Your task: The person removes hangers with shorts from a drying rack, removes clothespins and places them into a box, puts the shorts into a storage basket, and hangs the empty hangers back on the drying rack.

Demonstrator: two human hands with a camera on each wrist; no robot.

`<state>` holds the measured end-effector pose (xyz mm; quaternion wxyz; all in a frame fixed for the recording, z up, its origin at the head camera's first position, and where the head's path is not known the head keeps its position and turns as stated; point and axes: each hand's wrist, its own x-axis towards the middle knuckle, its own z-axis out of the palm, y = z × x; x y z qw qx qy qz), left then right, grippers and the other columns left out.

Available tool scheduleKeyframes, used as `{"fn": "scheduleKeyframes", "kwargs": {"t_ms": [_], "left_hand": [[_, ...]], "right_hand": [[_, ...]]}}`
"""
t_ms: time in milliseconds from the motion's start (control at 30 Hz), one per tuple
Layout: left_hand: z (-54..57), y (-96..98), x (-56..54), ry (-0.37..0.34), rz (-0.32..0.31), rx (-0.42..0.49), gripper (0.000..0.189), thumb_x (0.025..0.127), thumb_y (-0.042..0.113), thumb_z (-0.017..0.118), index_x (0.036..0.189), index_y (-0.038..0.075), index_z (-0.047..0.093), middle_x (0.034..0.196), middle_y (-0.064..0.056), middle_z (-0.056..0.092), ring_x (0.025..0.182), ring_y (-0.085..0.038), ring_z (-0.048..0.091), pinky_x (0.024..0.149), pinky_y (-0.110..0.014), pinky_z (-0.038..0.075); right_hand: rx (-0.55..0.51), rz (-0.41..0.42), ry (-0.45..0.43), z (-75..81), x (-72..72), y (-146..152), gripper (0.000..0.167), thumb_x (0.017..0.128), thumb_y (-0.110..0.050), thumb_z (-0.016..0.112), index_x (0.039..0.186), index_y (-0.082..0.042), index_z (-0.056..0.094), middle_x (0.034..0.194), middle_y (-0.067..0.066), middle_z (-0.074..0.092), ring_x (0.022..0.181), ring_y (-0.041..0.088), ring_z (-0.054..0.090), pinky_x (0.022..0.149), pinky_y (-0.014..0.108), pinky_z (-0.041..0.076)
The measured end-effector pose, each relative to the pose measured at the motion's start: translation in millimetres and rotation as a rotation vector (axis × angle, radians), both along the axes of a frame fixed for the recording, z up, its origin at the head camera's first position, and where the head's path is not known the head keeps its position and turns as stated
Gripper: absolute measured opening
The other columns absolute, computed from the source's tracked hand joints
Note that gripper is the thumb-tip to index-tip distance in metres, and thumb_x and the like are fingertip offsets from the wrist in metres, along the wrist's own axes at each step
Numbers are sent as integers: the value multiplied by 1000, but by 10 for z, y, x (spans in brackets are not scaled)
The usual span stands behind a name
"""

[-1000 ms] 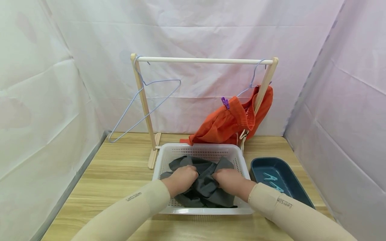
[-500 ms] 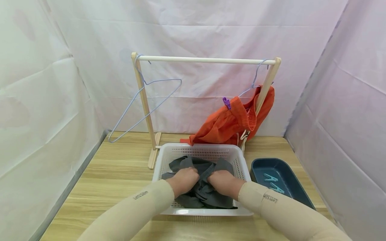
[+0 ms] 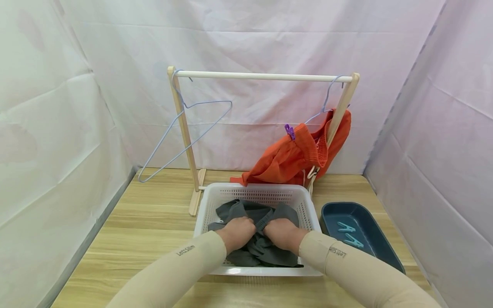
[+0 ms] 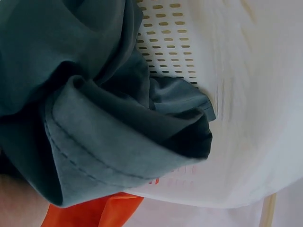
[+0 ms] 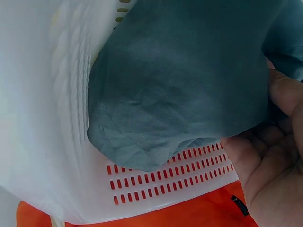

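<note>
A dark grey garment (image 3: 285, 214) with a gathered, ribbed band (image 3: 262, 221) lies bunched in the white plastic basket (image 3: 262, 270). My left hand (image 3: 239, 233) grips the cloth left of the band, and my right hand (image 3: 282, 233) grips it on the right, close beside the left one. In the left wrist view, a stitched hem of the garment (image 4: 104, 142) stands folded up near the basket wall. The right wrist view has the garment (image 5: 180, 85) between the thumb and fingers of my right hand (image 5: 272, 161); some fingertips are hidden by cloth.
Behind the basket stands a wooden rack (image 3: 262, 76). A bare blue hanger (image 3: 185, 149) hangs at its left, and orange pants (image 3: 285, 158) with a purple clip (image 3: 289, 131) hang at its right. A dark blue tray (image 3: 379, 239) right of the basket holds light blue clips (image 3: 346, 227).
My right hand has moved left along the garment, and my left hand slightly right, so they are closer together. Both keep hold of the cloth.
</note>
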<state>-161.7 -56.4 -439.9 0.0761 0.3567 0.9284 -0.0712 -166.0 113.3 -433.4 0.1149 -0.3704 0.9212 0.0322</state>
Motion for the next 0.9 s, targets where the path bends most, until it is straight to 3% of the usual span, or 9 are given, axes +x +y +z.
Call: {"fn": "scheduleKeyframes", "kwargs": {"t_ms": [233, 467, 600, 900], "left_hand": [[46, 7, 4, -27, 17, -17, 14, 93, 11, 60, 93, 17, 73, 94, 1, 66, 91, -16, 63, 78, -30, 54], [131, -43, -5, -27, 49, 10, 13, 93, 12, 60, 89, 17, 72, 91, 0, 67, 89, -16, 64, 77, -31, 54], [188, -79, -8, -33, 73, 12, 14, 93, 11, 60, 89, 15, 72, 91, -1, 67, 90, -17, 65, 78, -32, 54], [255, -194, -3, -83, 115, 129, 7, 84, 10, 73, 85, 16, 71, 90, 0, 66, 86, -18, 64, 73, -32, 54]], "right_hand": [[-5, -3, -11, -16, -25, -4, 23, 91, -12, 64, 70, -19, 58, 72, -1, 62, 69, 14, 61, 65, 30, 50], [-29, -23, 16, 113, -28, 9, 19, 72, -15, 83, 78, -22, 66, 79, -4, 67, 74, 14, 63, 71, 32, 53], [-40, -50, 8, 200, -14, 21, 22, 68, -17, 85, 81, -23, 69, 83, -4, 68, 79, 15, 65, 75, 34, 54], [-78, -67, -19, 357, 14, 86, 28, 70, -16, 85, 93, -18, 69, 91, -2, 69, 87, 17, 65, 78, 36, 53]]}}
